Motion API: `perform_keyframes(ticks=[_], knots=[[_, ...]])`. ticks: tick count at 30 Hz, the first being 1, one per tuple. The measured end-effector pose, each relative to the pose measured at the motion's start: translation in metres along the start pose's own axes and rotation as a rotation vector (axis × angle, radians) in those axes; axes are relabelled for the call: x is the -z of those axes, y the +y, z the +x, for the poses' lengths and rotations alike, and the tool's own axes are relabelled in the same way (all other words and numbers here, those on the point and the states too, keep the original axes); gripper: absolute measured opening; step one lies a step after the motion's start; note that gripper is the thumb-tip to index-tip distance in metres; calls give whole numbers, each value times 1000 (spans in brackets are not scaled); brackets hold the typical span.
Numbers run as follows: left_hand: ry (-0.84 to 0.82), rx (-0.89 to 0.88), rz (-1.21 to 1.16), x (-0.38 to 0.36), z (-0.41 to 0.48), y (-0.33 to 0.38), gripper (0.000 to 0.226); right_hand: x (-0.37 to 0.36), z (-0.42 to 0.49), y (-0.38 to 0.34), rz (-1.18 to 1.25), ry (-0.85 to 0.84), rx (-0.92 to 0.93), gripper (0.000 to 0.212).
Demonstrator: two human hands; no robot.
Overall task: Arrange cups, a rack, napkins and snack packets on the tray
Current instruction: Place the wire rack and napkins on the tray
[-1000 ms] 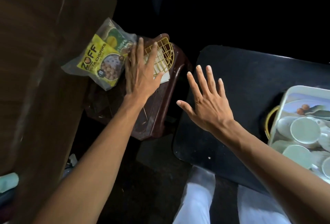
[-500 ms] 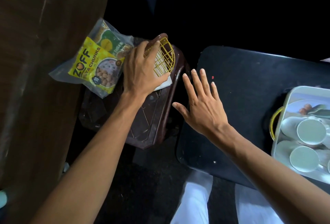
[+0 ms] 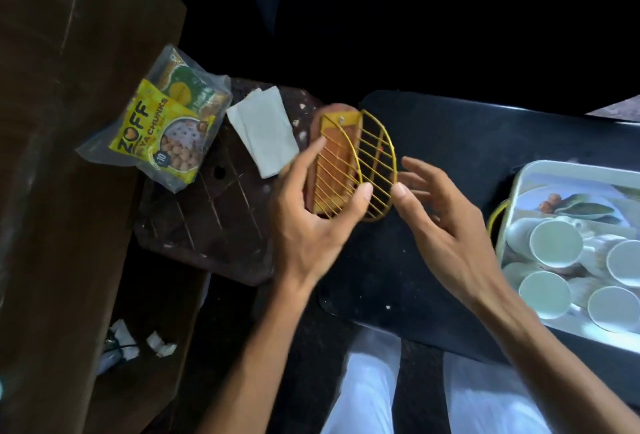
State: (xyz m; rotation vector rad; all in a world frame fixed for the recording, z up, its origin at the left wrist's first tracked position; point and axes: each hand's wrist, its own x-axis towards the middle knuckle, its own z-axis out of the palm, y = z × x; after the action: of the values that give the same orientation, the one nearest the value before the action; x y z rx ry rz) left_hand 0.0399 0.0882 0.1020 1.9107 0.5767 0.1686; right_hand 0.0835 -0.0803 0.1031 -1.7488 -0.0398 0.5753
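Here, lines run from the hands outward; clock directions are read on the head view, 12 at the top.

Left hand [image 3: 313, 222]: just left of centre, palm up, fingers curled round the rack; thumb pressed on the wire grid, fingertips behind the wooden base. Firm hold.

Right hand [image 3: 446, 226]: at 3 o'clock of the left hand, fingers spread and loosely bent, thumb tip touching the rack's lower right rim. Holds nothing; somewhat blurred.

Rack [image 3: 353, 170]: yellow wire grid on a brown wooden base, lifted and tilted, at 12 o'clock of the left palm, above the gap between stool and black table.

Napkins [image 3: 263, 130]: white folded stack, flat on the stool, at 10 o'clock of the rack, apart from it.

Snack packets [image 3: 166, 125]: in a clear bag, yellow one on top, green one under it; at 9 o'clock of the napkins, overhanging the stool's left edge.

Stool [image 3: 214, 226]: dark brown plastic, scratched top, under napkins and packets.

Black table [image 3: 446, 129]: at 3 o'clock of the stool, under the right hand.

Tray [image 3: 512, 205]: pale, with a printed picture, at 3 o'clock on the black table's right edge, partly cut off by the frame.

Cups [image 3: 556, 243]: white paper, several lying tipped in the tray.

Wooden furniture [image 3: 69, 191]: dark, along 9 o'clock.

Legs [image 3: 367, 392]: white trousers, at 6 o'clock.
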Motion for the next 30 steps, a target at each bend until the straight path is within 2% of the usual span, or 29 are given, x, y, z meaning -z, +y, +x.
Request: perform_keyframes(ticks=[3, 6, 10, 14, 17, 20, 25, 30], knots=[[-75, 84, -123, -46, -31, 8, 73, 31, -24, 6, 41, -3, -42, 31], [-117, 156, -198, -93, -57, 21, 70, 71, -46, 19, -51, 92, -72, 24], [-222, 196, -186, -158, -89, 45, 65, 132, -75, 38, -93, 259, -141, 23], [-195, 189, -96, -226, -123, 81, 47, 187, -103, 53, -113, 421, -131, 22], [-248, 224, -201, -276, -147, 108, 33, 230, -125, 66, -124, 546, -140, 24], [-338, 296, -326, -314, -161, 123, 31, 268, -145, 81, -159, 643, -155, 25], [-490, 477, -387, -364, -178, 129, 29, 318, -158, 113, -199, 626, -272, 25], [-503, 631, -358, -397, -186, 114, 60, 339, -156, 143, -106, 575, -385, 24]])
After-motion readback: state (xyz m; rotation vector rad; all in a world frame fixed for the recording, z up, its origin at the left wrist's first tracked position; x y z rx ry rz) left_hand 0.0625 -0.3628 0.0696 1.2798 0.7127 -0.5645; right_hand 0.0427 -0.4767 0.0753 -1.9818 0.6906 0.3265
